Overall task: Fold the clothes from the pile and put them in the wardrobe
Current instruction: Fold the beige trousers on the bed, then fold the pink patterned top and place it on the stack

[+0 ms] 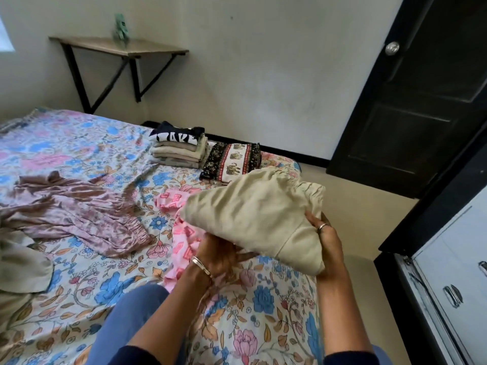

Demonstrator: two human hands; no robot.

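A folded beige garment (253, 214) is lifted above the bed, held from both sides. My left hand (218, 255) grips its lower left edge from underneath. My right hand (325, 239) holds its right side, fingers curled round the fold. Under it lies a pink patterned garment (179, 233). A mauve satin garment (76, 209) is spread unfolded to the left, and a beige cloth (21, 264) lies crumpled at the far left edge. A stack of folded clothes (179, 148) and a folded elephant-print piece (232, 162) sit at the far end of the bed.
The bed has a floral sheet (87, 280). My knee in blue jeans (131, 312) rests on it. A white wardrobe with metal handles (453, 296) stands at the right, a dark door (421, 101) beyond it. A wall shelf (118, 47) hangs at the back left.
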